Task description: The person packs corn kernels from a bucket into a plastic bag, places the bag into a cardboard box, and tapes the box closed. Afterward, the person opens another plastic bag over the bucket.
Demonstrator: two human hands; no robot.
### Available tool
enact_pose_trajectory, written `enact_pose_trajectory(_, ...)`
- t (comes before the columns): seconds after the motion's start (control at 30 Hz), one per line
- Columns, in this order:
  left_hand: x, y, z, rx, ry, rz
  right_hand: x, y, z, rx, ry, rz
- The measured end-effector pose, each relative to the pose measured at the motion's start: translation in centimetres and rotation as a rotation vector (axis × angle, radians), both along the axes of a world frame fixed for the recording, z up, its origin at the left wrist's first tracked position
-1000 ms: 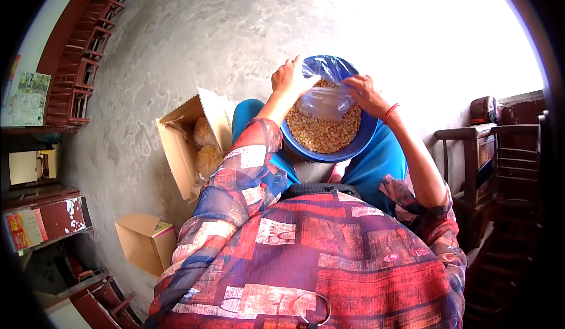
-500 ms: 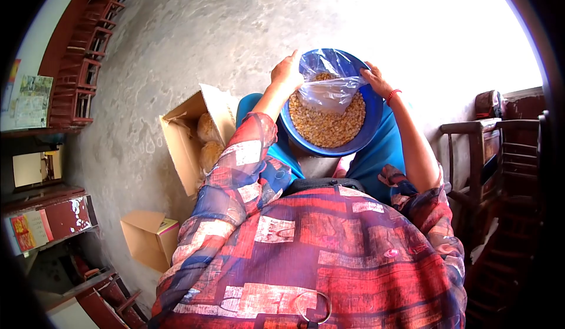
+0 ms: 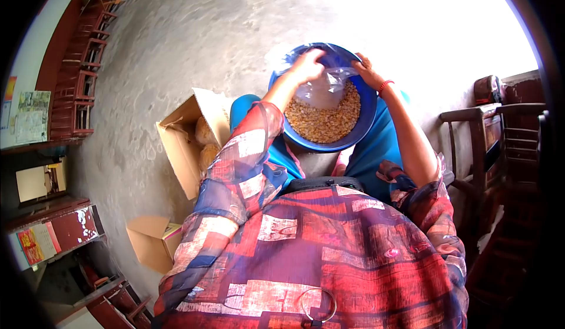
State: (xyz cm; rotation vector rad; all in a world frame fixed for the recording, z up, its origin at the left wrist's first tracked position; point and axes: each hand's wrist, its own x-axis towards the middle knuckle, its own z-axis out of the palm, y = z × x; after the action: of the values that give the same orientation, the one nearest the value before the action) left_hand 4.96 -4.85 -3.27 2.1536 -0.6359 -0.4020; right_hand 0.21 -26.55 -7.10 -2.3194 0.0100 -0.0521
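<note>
A blue basin point(image 3: 369, 117) rests between my knees, tilted, with dried yellow corn kernels point(image 3: 323, 124) in it. A clear plastic bag point(image 3: 322, 92) lies inside over part of the kernels, its edges spread toward the basin's far side. My left hand point(image 3: 307, 67) is above the basin's far left part, over the bag. Its fingers are smeared by motion, so their grip is unclear. At the far right rim my right hand point(image 3: 368, 73), with a red bracelet at the wrist, is closed on the basin's edge and also touches the bag.
An open cardboard box point(image 3: 179, 147) with round brown bundles stands left of my leg. Nearer me is a smaller open box point(image 3: 150, 241). Dark wooden chairs point(image 3: 485, 135) stand at right, and more wooden furniture point(image 3: 76, 99) lines the left wall.
My left hand has left the basin's left rim and moved right, over the basin. The bag has shifted with its edge spread to the left. My right hand stays on the rim.
</note>
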Motion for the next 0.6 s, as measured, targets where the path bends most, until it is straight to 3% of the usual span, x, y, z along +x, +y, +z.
enact_pose_trajectory(0.03,0.6,0.3,-0.3,0.016,0.161,0.197,-0.3,0.1,0.8,-0.001,0.000,-0.009)
enact_pose_trajectory(0.1,0.8,0.9,-0.4,0.054,0.217,0.224,-0.7,0.4,1.7,0.041,-0.031,0.012)
enact_pose_trajectory(0.13,0.6,1.5,0.0,0.061,0.175,0.094,-0.7,0.5,1.7,0.040,-0.015,0.000)
enact_pose_trajectory(0.17,0.1,2.0,0.2,0.173,-0.107,0.017,-0.4,0.4,1.5,0.048,-0.018,0.002)
enact_pose_trajectory(0.23,-1.4,2.0,2.3,0.380,-0.182,0.001,-0.1,0.3,1.1,0.043,0.029,0.017)
enact_pose_trajectory(0.33,-2.9,1.7,5.2,0.497,0.046,-0.062,-0.5,0.4,1.5,-0.003,0.022,0.008)
enact_pose_trajectory(0.5,-6.2,2.6,5.2,0.613,0.080,-0.276,-0.1,0.1,1.0,0.050,0.017,0.027)
enact_pose_trajectory(0.57,-7.3,3.7,3.0,0.458,-0.263,-0.315,-0.5,0.3,1.7,-0.006,0.029,0.007)
enact_pose_trajectory(0.6,-7.8,3.5,3.7,0.460,-0.262,-0.313,-0.5,0.4,1.8,-0.005,0.030,0.010)
